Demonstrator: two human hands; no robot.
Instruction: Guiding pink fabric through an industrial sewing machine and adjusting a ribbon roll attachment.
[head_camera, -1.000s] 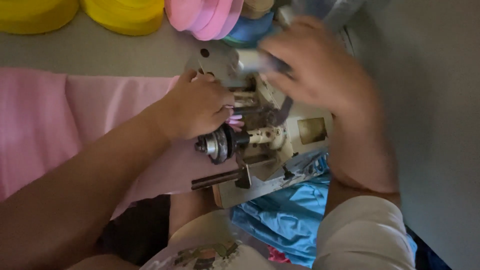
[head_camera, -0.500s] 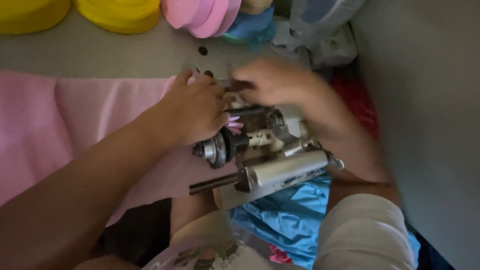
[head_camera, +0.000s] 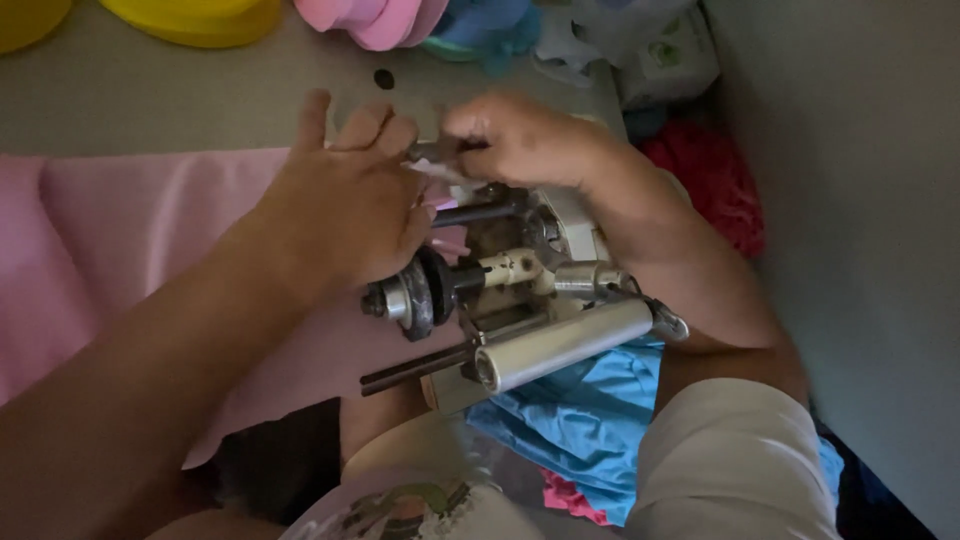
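Machine: sewing machine (head_camera: 520, 290) at the table edge, seen from above, with a black handwheel (head_camera: 420, 292) and a pale cylinder (head_camera: 560, 345) on its near side.
Left hand (head_camera: 345, 205): fingers spread open, palm down on pink cloth (head_camera: 150, 230) just beside the machine's far end.
Right hand (head_camera: 525, 140): fingers closed, pinching a small dark metal part (head_camera: 432, 152) above the machine.
Cloth: pink spreads left across the table (head_camera: 150, 90); blue cloth (head_camera: 590, 410) lies below the machine.
Far edge: yellow rolls (head_camera: 200, 15) and pink rolls (head_camera: 365, 15).
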